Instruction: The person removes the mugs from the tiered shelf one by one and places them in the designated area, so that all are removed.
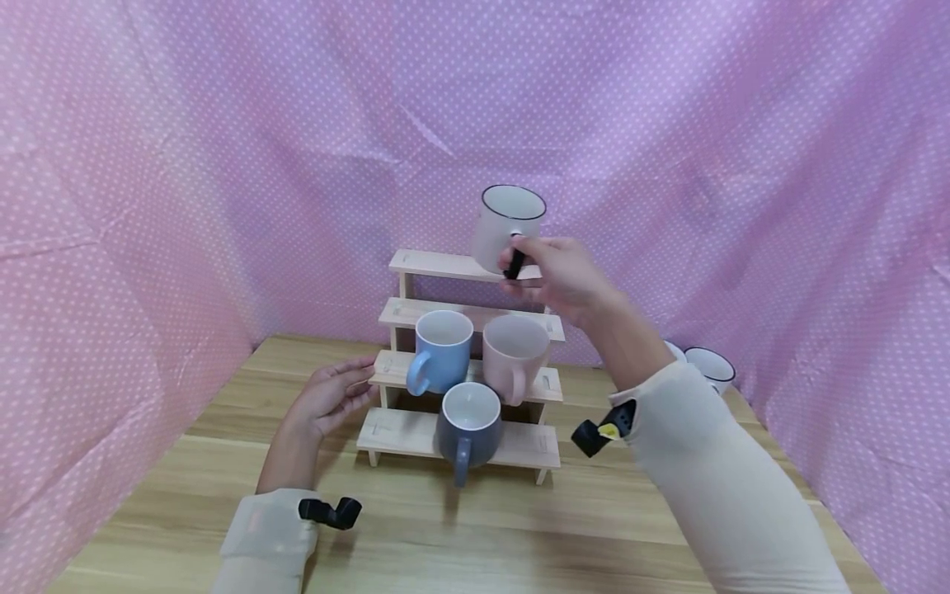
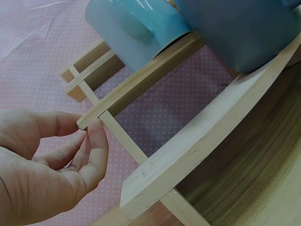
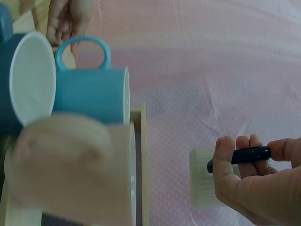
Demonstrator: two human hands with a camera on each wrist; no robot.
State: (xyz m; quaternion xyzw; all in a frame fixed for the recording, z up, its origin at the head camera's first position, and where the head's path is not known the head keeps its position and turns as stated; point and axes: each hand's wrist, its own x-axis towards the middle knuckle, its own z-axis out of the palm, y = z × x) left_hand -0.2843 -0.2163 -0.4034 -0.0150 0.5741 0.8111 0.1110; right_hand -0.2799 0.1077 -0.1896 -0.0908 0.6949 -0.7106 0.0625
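A white mug with a dark rim hangs over the top tier of a stepped wooden stand. My right hand grips it by its black handle. On a middle tier, a light blue mug sits left of a pink mug. One tier lower, at the front, stands a dark grey mug with its handle facing me. At the stand's left side, my left hand pinches the end of a step between thumb and fingers, as the left wrist view shows up close.
Behind my right forearm, more white mugs, one a dark-rimmed mug, stand partly hidden on the wooden table. Polka-dotted pink cloth hangs close behind the stand and along both sides.
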